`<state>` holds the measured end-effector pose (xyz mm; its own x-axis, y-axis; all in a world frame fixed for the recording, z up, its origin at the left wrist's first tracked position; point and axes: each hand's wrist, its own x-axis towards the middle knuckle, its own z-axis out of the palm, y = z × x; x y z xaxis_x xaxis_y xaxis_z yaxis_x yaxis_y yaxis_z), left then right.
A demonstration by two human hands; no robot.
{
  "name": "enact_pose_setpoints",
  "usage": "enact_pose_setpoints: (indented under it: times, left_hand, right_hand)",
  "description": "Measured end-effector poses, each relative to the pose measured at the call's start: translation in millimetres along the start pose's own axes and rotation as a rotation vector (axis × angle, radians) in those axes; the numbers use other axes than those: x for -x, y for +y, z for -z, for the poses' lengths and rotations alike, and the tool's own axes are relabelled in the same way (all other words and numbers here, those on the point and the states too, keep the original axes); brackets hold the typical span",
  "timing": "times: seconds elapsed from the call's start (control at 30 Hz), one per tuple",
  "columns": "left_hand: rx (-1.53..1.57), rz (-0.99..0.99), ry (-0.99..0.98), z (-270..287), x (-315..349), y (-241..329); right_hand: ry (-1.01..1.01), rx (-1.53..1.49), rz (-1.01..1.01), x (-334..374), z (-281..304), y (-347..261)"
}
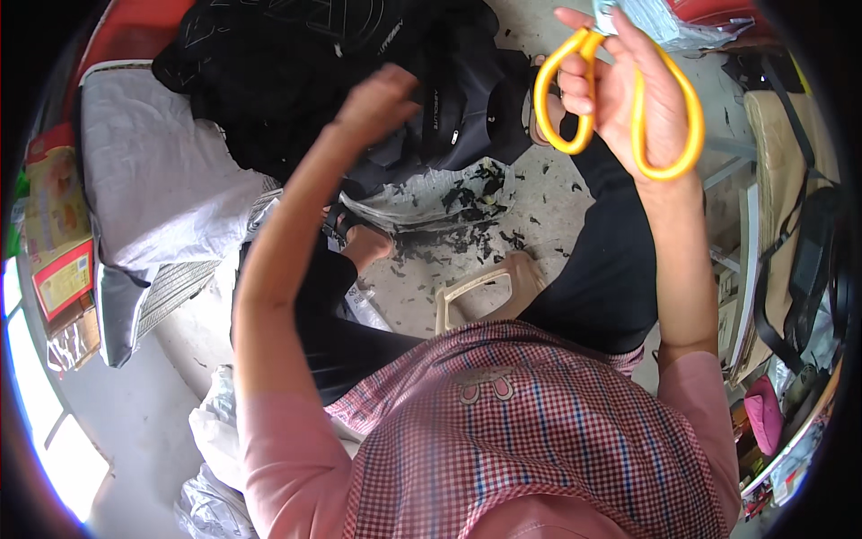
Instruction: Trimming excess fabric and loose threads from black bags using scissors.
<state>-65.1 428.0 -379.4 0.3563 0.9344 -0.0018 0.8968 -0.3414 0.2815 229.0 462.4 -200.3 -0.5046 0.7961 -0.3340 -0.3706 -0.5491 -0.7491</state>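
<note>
Gripping firmly up at top right, our right hand has its fingers curled about the scissors, fat yellow loops smooth and rounded like bent tubing, the blades running out of view at the upper edge. Over to our left hand, and it's a blur above the heap of black fabric; we can't tell whether those fingers pinch anything or simply bend. What a heap, too: soft, rumpled, matt in the folds, with pale print across it. Beside it on our left lies a greyish-white sheet, creased and slack, and top right we've got crinkly, glossy clear plastic.

Down on the floor now, hard and pale grey, and look at those black scraps, thin and ragged, scattered all between our feet! A beige moulded stool with a wide opening sits right before our checked apron. Around the room, printed cartons stack up at far left above a glaring bright patch, while dark straps dangle at right, near a plump pink bundle.
</note>
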Motion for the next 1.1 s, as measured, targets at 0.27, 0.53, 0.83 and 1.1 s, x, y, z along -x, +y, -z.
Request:
enact_pose_setpoints:
  times: [0.27,0.53,0.83,1.1]
  left_hand:
    - [-0.097,0.576,0.155,-236,-55,82]
    - [-0.092,0.674,0.082,-263,-65,35]
    - [0.274,0.57,0.037,-119,-33,14]
    - [0.225,0.533,0.098,104,51,-56]
  right_hand:
    - [0.095,-0.084,-0.044,2,0,-11]
    - [0.114,-0.109,-0.103,-3,0,-8]
    - [0.084,-0.137,-0.051,-4,-6,-3]
    - [-0.035,-0.151,0.016,-10,7,3]
